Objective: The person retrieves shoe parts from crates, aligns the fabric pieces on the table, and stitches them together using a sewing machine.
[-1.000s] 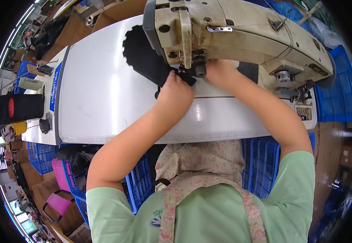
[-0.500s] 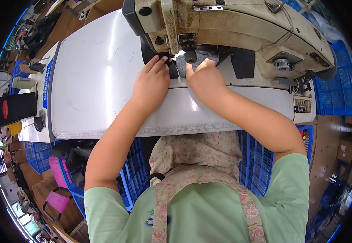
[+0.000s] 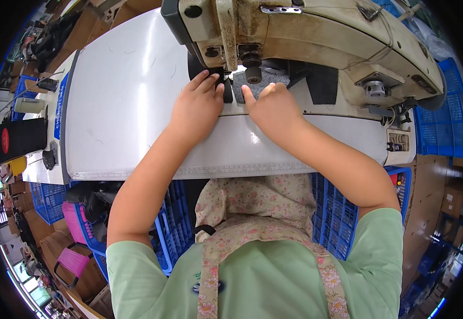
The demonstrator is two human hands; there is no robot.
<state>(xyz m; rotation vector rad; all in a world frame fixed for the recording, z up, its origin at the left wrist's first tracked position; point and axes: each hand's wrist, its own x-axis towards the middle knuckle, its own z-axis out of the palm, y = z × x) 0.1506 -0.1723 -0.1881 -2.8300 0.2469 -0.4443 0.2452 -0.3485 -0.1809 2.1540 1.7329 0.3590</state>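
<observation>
A worn cream sewing machine (image 3: 316,40) arches over the white table, and its needle area is partly hidden behind a dark round knob (image 3: 253,74). My left hand (image 3: 194,111) lies with fingers stretched over a black fabric piece (image 3: 228,94), just left of the needle area. To its right, my right hand (image 3: 275,110) rests on a grey fabric piece (image 3: 254,91) below the knob. Its thumb points forward, apart from the bent fingers, whose tips are partly hidden. The grey and black pieces lie side by side; whether they are joined I cannot tell.
Another black fabric piece (image 3: 322,85) lies under the machine arm. The white tabletop (image 3: 120,117) extends left, with a ruler strip (image 3: 242,169) along its near edge. Blue crates (image 3: 175,228) stand below; another blue crate (image 3: 441,106) is at the right. A pink-seated stool (image 3: 73,261) stands lower left.
My right hand sits slightly nearer me relative to the knob, showing more grey fabric. My left hand stays by the black piece. The whole view has shifted a little.
</observation>
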